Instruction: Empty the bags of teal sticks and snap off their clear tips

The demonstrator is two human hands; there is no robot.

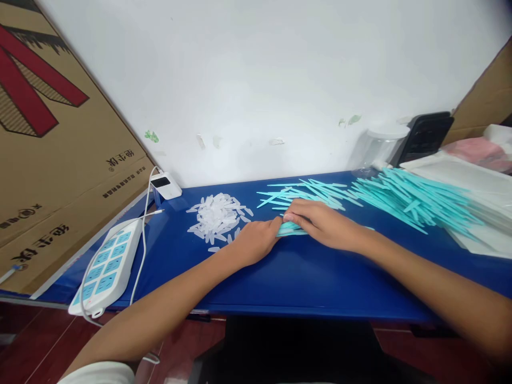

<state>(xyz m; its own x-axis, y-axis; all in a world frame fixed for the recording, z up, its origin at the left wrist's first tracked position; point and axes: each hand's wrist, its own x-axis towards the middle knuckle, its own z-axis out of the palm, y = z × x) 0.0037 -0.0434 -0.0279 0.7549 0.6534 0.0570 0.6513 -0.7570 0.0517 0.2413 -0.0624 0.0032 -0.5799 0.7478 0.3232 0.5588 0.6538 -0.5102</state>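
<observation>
1. While both hands meet at the middle of the blue tabletop [304,282], the work appears to be at an early-to-middle stage, judged from how the stock lies.
2. Status of stock:
   - A small bundle of teal plastic sticks [291,229] lies on the tabletop between the two hands.
   - A loose scatter of teal sticks [308,192] lies just behind the hands, unsorted.
   - A large heap of teal sticks [416,200] rests to the right, partly on a white sheet [484,234], apparently untouched.
   - A pile of small clear plastic caps [216,218] lies to the left, near the left hand but apart from it.
3. Judgement: only a few sticks are gathered; most of the stock remains to be handled.
4. Left hand [256,241]: the grip is curled nearly closed, fingertips pressed to the left end of the bundle. Whether it clamps the sticks or merely steadies them cannot be told.
5. Right hand [320,221]: the grip lies flat and partly closed over the bundle, fingers covering the sticks and pressing them to the tabletop; the thumb is hidden.
6. Surroundings: a white power strip [106,266] sits at the left edge, a small white charger [166,185] by the wall, and a cardboard box [52,138] leans at the far left.
</observation>
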